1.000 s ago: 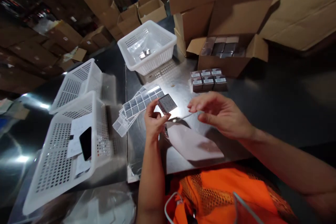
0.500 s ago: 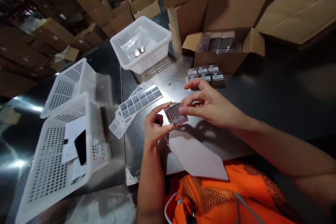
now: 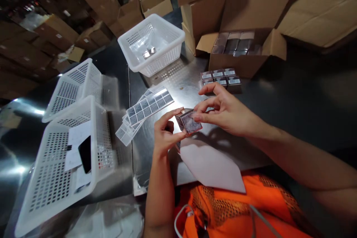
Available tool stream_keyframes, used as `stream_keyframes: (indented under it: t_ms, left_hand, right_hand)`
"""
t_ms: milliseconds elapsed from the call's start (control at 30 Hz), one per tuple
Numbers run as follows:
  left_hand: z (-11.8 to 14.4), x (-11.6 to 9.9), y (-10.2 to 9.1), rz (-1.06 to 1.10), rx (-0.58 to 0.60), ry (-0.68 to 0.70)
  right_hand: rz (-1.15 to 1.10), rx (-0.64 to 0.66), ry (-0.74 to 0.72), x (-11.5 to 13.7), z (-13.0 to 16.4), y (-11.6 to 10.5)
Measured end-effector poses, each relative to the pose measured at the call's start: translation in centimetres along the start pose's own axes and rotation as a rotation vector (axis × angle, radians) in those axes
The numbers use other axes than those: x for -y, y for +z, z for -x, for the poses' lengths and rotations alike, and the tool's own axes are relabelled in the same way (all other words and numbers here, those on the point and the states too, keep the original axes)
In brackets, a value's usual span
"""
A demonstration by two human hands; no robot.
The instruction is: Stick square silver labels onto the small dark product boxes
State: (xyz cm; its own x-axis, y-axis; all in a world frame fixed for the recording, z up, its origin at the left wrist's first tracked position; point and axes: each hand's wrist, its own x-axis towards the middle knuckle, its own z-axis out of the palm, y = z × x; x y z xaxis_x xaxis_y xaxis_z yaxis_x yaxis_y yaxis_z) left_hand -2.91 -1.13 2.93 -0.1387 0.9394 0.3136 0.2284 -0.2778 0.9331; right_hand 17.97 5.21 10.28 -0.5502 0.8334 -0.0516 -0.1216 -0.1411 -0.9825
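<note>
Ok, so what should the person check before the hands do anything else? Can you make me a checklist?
1. Left hand has a grip on the small box: ok, thumb and fingers hold its edges.
2. Right hand is at the box: ok, its fingertips are at the upper face.
3. Right hand is pinching something: cannot tell, too small to see.
4. Print on the box is readable: not ok, it's blurry here.
5. Gridded sheets look near enough: ok, beside the left hand.
6. Carton is open: ok, flaps spread.

Illegible: barcode labels [image 3: 218, 74] on 6 boxes [image 3: 234, 87], print on gridded sheet [image 3: 147, 110], held box [image 3: 189, 123].
</note>
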Motion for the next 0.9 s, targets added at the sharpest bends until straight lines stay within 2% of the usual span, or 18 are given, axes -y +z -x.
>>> stream_keyframes:
  t_ms: [267,500,567,667,733,800,900]
  left_hand:
    - [0.0,0.0,0.1,-0.007,-0.014,-0.033]
    - [0.8,-0.2,0.0,-0.065,-0.016,-0.007]
    - [0.8,-0.6,0.2,-0.028,0.054,0.073]
    - [0.6,-1.2,0.8,-0.01,0.212,0.212]
    - [0.5,-1.2,1.1,-0.08,0.254,0.235]
    - [0.5,-1.0,1.2,-0.142,0.245,0.236]
    - [0.7,-0.4,1.2,-0.145,0.217,0.229]
  right_hand:
    - [0.013,-0.002,-0.007,-0.2,0.1,-0.1]
    - [0.089,-0.109,-0.074,-1.5,0.1,-0.2]
    - [0.065,-0.014,-0.009,-1.9,0.2,-1.1]
    - [-0.043,0.264,0.197,-2.8,0.8,-2.9]
    - [-0.06,0.338,0.266,-3.2,1.4,-4.2]
    - [0.039,0.268,0.218,-3.1,1.9,-5.5]
    - [0.389,0.054,-0.038,-1.3,1.8,-8.4]
